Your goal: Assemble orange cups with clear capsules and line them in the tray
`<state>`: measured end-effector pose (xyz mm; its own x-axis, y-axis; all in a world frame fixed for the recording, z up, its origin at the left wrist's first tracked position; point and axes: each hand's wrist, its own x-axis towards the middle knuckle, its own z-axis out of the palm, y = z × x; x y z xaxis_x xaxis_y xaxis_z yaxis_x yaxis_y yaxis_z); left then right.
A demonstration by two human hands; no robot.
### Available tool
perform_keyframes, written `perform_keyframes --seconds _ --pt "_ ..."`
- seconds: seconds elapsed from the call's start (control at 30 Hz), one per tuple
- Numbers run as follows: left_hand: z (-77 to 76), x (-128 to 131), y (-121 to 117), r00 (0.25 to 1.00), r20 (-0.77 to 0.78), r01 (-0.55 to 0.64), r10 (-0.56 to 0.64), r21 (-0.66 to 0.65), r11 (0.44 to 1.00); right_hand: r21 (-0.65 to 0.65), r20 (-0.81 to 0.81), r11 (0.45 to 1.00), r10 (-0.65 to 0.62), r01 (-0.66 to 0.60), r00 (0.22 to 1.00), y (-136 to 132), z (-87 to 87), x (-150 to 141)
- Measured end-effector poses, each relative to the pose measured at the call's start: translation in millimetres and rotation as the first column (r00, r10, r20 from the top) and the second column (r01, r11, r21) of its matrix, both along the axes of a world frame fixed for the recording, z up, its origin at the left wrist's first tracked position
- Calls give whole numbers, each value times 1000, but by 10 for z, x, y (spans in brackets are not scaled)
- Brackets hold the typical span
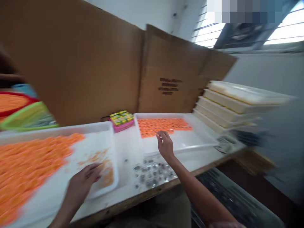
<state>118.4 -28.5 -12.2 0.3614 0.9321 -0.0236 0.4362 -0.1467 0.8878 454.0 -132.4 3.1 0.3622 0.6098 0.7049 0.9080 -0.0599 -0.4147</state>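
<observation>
My left hand (83,181) hovers over the right end of a white tray (115,158), fingers curled together; motion blur hides what they may hold. Flat orange pieces (35,161) cover much of this tray, and orange crumbs (108,175) lie beside my fingertips. Farther right, my right hand (165,146) is pinched above the front of a second white tray (185,139), too small a grip to show its contents. Orange pieces with dark centres (163,123) sit there in close rows. Small shiny metallic parts (152,172) are scattered on the table below my right wrist.
Tall cardboard sheets (95,63) stand behind the trays. A pink box with yellow-green packets (122,119) sits between them. Stacked white trays (228,107) rise at the right. A green basket (26,118) and a red-rimmed container (23,98) are at the left. The table's wooden edge (142,198) runs in front.
</observation>
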Motion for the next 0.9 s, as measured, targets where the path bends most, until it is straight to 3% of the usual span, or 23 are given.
perform_keyframes --seconds 0.07,0.13,0.23,0.4,0.57,0.7,0.9 --pt "119 55 -113 989 145 1 3 -32 999 -52 28 979 196 -195 980 -58 -216 -707" --pt "174 85 -147 987 162 1 -9 47 999 -124 102 942 326 -313 940 -174 -428 -1253" --pt "198 58 -158 992 112 -77 62 127 989 -137 185 933 354 -332 917 -254 -643 -1625" --pt "364 -319 -132 982 -56 -160 181 265 951 -181 258 937 338 -299 905 -233 -661 -1608" --pt "501 -1130 376 832 -392 -238 393 387 891 -257 268 937 304 -236 914 -277 -615 -1632" --pt "440 -1455 730 695 -642 -94 322 363 927 -258 270 939 298 -230 915 -267 -605 -1665" --pt "252 -1401 811 575 -804 89 153 247 965 -238 252 941 297 -239 921 -260 -586 -1659"
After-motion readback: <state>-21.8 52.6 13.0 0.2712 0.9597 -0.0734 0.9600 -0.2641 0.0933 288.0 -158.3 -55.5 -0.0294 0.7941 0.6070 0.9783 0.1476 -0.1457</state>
